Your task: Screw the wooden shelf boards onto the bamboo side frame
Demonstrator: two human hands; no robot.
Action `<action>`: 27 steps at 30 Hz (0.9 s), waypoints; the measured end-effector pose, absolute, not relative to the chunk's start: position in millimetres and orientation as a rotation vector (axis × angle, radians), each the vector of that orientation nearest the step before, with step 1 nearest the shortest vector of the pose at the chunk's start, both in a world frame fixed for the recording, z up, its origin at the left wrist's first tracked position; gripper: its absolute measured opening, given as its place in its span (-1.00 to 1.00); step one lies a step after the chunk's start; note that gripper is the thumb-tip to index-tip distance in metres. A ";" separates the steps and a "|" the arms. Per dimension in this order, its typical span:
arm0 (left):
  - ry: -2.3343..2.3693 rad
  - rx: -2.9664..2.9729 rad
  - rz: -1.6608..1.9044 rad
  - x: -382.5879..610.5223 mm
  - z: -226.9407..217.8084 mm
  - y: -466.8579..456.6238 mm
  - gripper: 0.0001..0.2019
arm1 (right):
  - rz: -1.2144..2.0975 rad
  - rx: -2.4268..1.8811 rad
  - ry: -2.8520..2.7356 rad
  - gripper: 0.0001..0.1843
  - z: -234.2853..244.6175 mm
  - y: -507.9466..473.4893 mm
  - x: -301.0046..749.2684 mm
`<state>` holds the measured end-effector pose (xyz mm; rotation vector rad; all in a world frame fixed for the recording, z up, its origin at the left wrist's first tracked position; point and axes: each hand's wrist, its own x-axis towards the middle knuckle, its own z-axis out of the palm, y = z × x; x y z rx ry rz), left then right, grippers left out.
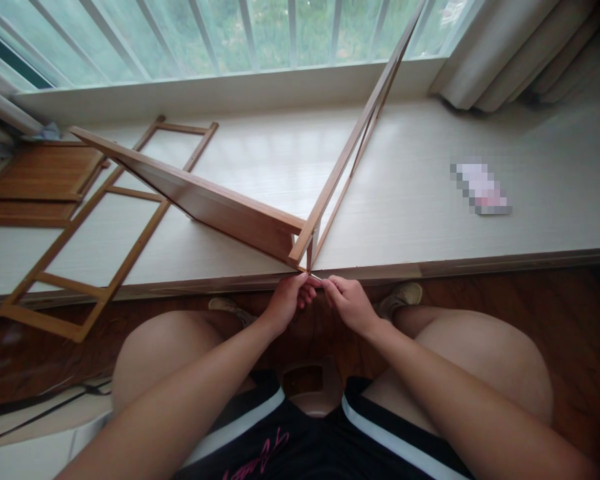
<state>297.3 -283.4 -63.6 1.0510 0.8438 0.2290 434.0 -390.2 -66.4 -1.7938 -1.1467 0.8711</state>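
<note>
My left hand point(289, 301) and my right hand point(349, 303) meet just below the corner where a wooden shelf board point(200, 200) joins an upright wooden side frame point(353, 143). Both hands are closed in a pinch around a thin metal tool point(316, 276) whose tip touches that corner joint. The board slopes up to the left above the white platform point(430, 220). The side frame leans up toward the window. What kind of tool it is I cannot make out.
A second ladder-like wooden frame point(107, 227) lies flat on the platform at left, overhanging its front edge. More wooden shelf boards point(40, 177) lie at far left. A blurred flat item point(480, 188) rests at right. Curtains point(510, 53) hang at right.
</note>
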 end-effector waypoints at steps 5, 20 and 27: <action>0.846 1.052 0.234 297.2 -64.0 -284.3 -0.56 | 1.452 -1.315 -0.540 -0.50 -70.1 -384.1 431.6; 0.833 1.075 0.242 296.8 -63.7 -282.1 -0.56 | 1.259 -1.450 -0.678 -0.45 -69.4 -386.5 434.7; 0.831 1.063 0.241 297.7 -64.7 -283.2 -0.55 | 0.839 -1.790 -1.143 -0.51 -64.7 -393.9 435.5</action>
